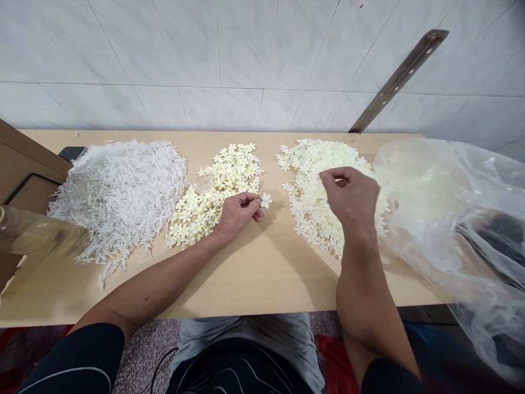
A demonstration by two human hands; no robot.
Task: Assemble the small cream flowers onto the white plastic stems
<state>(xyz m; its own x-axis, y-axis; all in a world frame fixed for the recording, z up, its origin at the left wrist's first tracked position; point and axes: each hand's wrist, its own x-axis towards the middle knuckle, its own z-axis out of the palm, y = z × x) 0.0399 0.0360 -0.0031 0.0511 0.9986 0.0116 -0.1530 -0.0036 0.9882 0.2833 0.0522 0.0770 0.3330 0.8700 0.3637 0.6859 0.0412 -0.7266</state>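
Pale counter (262, 284), tiled wall (241, 49): left hand (238, 216) pinching one flower (266, 201); at its 3 o'clock, right hand (355, 197), fingertips together over a blossom pile (314, 164).

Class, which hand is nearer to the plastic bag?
Right: the right hand is over the flower pile beside the plastic bag. The left hand, holding one flower, is farther left.

And there's the dark shirt (233, 377) at six o'clock, pale curved lines, grey legwear (287, 339); left sleeve (77, 355), short, pale-striped, at eight; dark right sleeve (389, 377) at five!
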